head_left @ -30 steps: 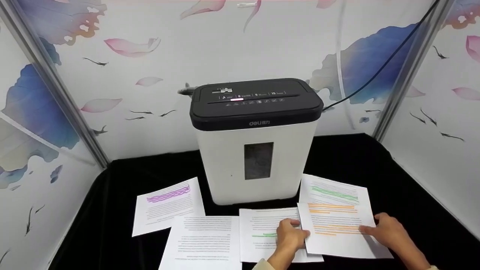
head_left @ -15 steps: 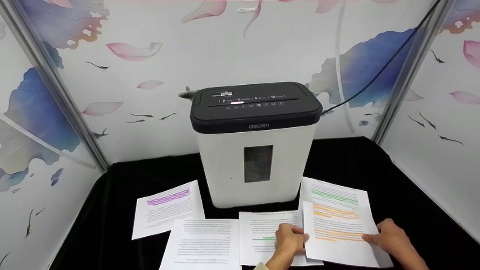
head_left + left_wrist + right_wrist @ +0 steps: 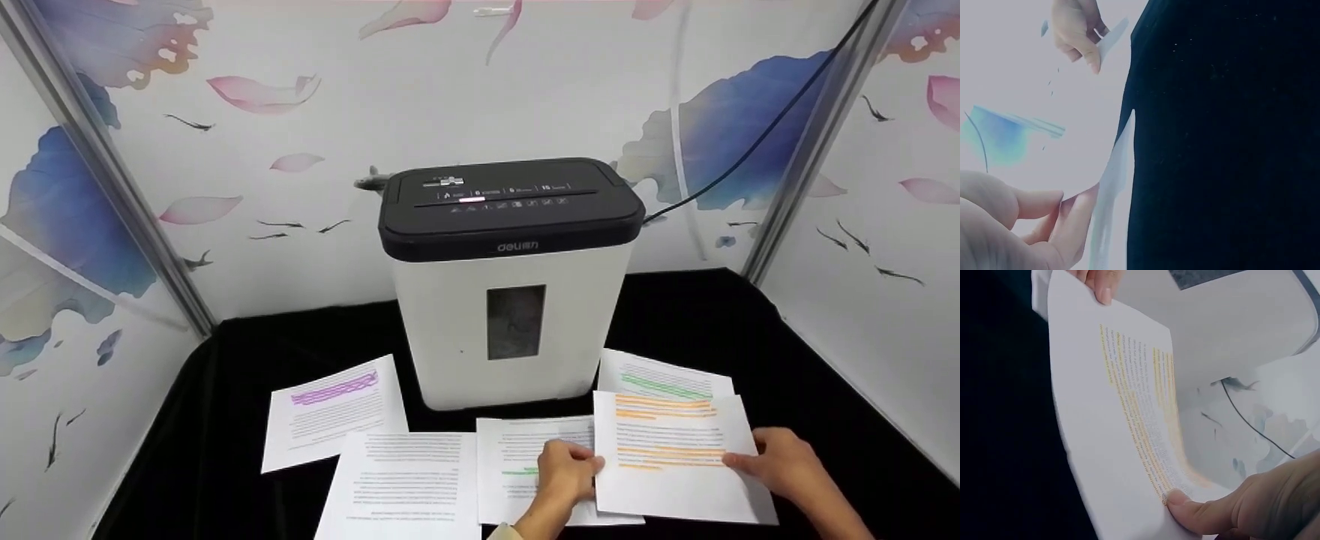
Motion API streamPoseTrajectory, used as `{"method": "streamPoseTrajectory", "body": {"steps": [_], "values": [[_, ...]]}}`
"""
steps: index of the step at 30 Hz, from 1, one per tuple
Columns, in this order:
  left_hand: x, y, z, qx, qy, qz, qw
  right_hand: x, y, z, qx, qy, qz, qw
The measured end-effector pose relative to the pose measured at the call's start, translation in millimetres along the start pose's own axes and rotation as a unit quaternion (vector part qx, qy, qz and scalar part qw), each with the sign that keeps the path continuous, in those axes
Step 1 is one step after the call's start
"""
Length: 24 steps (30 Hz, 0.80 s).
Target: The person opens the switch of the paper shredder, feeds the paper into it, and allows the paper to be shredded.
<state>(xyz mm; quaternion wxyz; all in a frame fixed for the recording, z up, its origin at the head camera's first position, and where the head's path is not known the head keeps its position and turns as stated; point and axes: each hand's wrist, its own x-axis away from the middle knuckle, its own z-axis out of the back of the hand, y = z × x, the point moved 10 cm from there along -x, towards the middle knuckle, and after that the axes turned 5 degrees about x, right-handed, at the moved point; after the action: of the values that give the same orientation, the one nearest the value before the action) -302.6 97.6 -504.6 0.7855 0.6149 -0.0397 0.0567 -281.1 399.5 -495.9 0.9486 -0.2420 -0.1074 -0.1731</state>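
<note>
Orange-marked sheet [image 3: 675,484] held two-handed

The grip of the left hand [image 3: 562,474] is clamped on its left edge, that of the right hand [image 3: 784,461] on its right; it is held at near right of the shredder [image 3: 450,322], a green-marked sheet [image 3: 667,375] partly covered

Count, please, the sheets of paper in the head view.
5: purple-marked sheet at left; unmarked sheet beside it; near green-marked sheet at centre; far green-marked sheet at right; orange-marked sheet held by left hand and right hand. Others may be hidden underneath.

Orange-marked sheet [image 3: 675,446] illegible, unmarked sheet [image 3: 405,484] cropped below
</note>
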Motion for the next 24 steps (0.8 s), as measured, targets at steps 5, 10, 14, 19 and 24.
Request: {"method": "streamPoseTrajectory", "body": {"steps": [5,10,14,19,24], "values": [[-1.6,8.9,12.5,-0.011,-0.002,-0.02,0.9997,3,-14,8,-0.027,0.026,0.053,0.998],[-2.1,15.1,29.3,-0.004,-0.012,-0.028,0.9995,8,-32,14,-0.067,0.047,0.107,0.991],[-1.5,22.5,43.4,0.027,-0.027,-0.039,0.9985,14,-50,20,-0.108,0.05,0.15,0.981],[-0.9,37.0,63.2,0.054,-0.036,-0.069,0.9955,19,-73,32,-0.104,0.069,0.191,0.974],[-3.1,50.0,83.0,0.058,-0.034,-0.088,0.9938,25,-101,50,-0.066,0.111,0.235,0.963]]}}
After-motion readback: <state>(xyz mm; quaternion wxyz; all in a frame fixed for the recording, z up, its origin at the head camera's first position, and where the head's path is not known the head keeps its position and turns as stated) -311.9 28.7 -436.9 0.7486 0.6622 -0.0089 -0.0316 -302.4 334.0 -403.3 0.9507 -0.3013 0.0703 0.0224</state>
